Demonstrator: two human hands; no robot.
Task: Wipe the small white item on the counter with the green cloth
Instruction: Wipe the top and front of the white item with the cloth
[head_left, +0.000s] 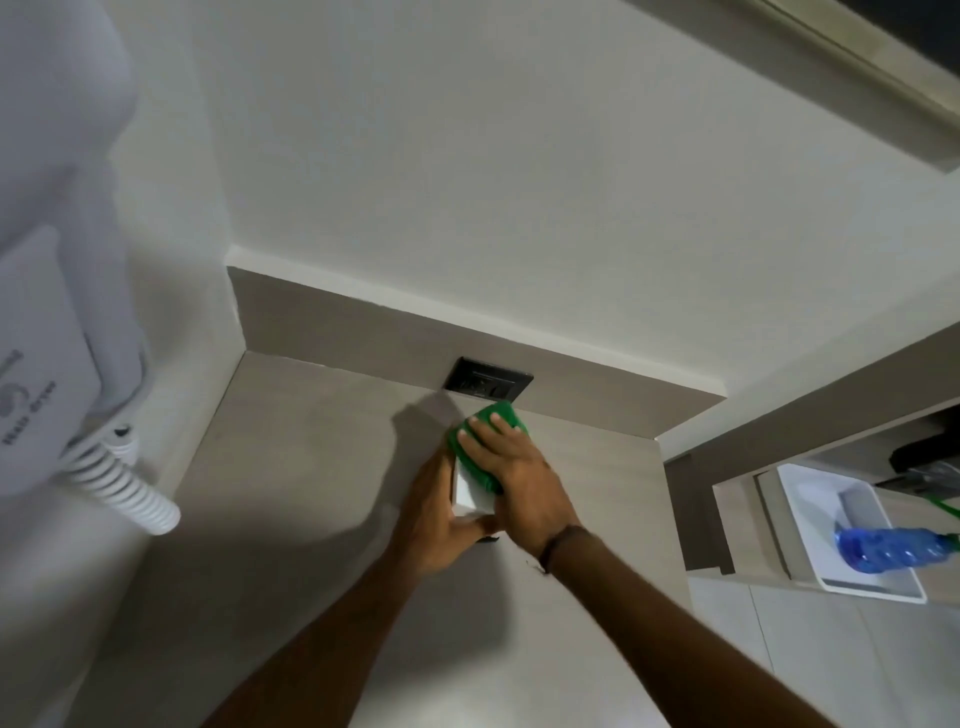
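head view, looking down into a corner. counter (322, 467) is a pale grey-beige matte slab, bare across most of its face, with a strong shadow thrown leftward from the arms. a low upstand of the same material runs along the back edge; a black socket plate (489, 381) is set in it. above the upstand, plain white wall (467, 156).

small white item (471, 491) sits near the back of the counter, just in front of the socket plate. it looks box-like; only its near face and left side show. left hand (436, 512) is wrapped around its left side and near end, fingers closed on it. right hand (511, 470) lies flat on top, fingers together and extended, pressing the green cloth (485, 434) onto the upper surface; cloth edge shows beyond the fingertips and under the palm. dark band on the right wrist.

left wall: white wall-mounted hair dryer (47, 291) with a coiled white cord (122, 486) hanging just beside the counter's left edge.

right, well apart: a lower recess holding a white tray (810, 525), with a blue bottle (893, 545) lying in it.
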